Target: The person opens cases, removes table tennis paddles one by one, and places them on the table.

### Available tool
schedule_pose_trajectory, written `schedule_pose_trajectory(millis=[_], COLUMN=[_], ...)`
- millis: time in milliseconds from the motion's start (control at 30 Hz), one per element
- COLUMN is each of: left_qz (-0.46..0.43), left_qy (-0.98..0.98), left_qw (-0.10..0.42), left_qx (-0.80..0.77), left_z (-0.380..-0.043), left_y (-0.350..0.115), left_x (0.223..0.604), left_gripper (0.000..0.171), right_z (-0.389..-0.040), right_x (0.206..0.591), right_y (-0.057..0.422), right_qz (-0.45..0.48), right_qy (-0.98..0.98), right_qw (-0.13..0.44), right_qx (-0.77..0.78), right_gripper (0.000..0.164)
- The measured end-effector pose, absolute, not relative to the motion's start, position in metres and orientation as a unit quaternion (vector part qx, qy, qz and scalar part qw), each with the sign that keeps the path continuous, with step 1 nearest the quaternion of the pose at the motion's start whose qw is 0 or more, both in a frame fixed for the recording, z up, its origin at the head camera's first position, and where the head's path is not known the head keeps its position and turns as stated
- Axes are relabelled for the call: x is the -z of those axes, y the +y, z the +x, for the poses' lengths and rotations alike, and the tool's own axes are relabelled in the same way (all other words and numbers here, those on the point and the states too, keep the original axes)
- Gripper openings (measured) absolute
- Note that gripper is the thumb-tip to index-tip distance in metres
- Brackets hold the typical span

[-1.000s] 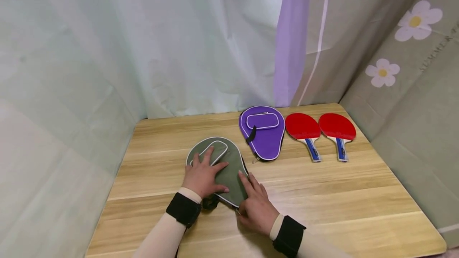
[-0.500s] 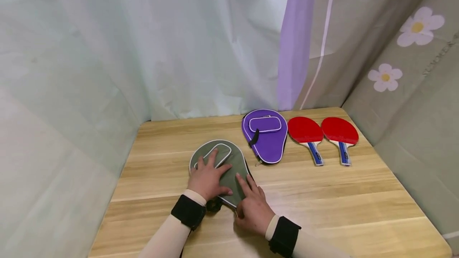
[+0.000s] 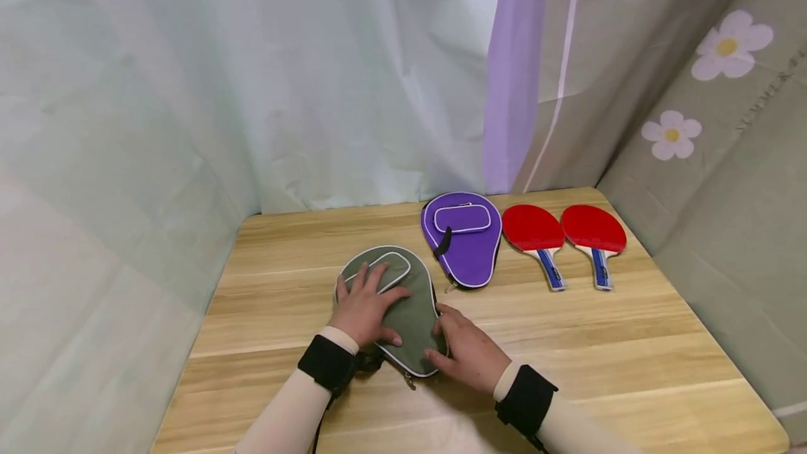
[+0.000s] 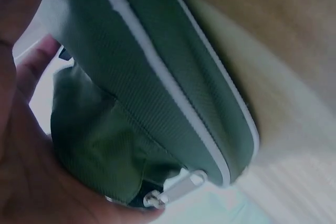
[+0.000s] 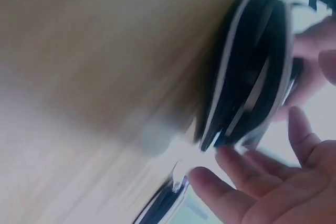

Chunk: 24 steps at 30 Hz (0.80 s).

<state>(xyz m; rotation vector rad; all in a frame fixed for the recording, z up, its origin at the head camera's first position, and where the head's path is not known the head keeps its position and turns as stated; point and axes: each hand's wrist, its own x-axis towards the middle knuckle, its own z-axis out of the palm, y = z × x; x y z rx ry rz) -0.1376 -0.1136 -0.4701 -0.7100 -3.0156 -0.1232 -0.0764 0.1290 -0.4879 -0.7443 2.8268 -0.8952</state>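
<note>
A grey-green paddle case (image 3: 410, 324) with white piping lies on the wooden table, its narrow end toward me. My left hand (image 3: 362, 310) rests on its round part and pocket, fingers spread. At the case's right edge is my right hand (image 3: 473, 352), fingertips touching the side and thumb near the top face. A metal zip pull (image 3: 410, 382) hangs free at the narrow end. In the right wrist view the case's side (image 5: 249, 72) gapes, with a pale strip inside, too blurred to name. The left wrist view shows the green pocket (image 4: 105, 135) with its own zip pull (image 4: 178, 187).
Behind the green case lies a purple paddle case (image 3: 469, 251). To its right are two red table tennis paddles, one (image 3: 533, 228) beside the other (image 3: 594, 228), blue handles toward me. A curtain (image 3: 353, 90) hangs along the table's back edge.
My right hand has let go of the zip pull at the narrow end and shifted to the case's right edge, its fingers spreading. The left hand stays on the case.
</note>
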Motion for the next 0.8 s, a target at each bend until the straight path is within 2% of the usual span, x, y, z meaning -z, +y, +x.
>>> schedule_pose_trajectory(millis=[167, 400, 567, 633, 800], left_qz=[-0.264, -0.311, -0.337, -0.34, -0.355], left_qy=[-0.963, -0.95, -0.941, -0.94, -0.934], left_qw=[-0.003, -0.019, -0.029, -0.026, -0.025], left_qx=[0.049, 0.038, 0.031, 0.027, 0.033], left_z=[-0.143, -0.144, -0.143, -0.14, -0.127], left_y=[-0.113, -0.116, -0.118, -0.116, -0.1], left_x=[0.467, 0.463, 0.461, 0.458, 0.455], left_gripper=[0.095, 0.099, 0.099, 0.095, 0.07], right_z=[-0.083, -0.087, -0.088, -0.088, -0.087], right_x=[0.49, 0.5, 0.504, 0.505, 0.503], right_y=[0.14, 0.149, 0.152, 0.153, 0.153], right_qz=[-0.235, -0.266, -0.286, -0.29, -0.281], right_qy=[0.928, 0.932, 0.937, 0.938, 0.939], right_qw=[0.051, 0.02, 0.021, 0.027, 0.059], right_qx=[0.284, 0.245, 0.197, 0.19, 0.191], right_gripper=[0.049, 0.049, 0.041, 0.04, 0.043])
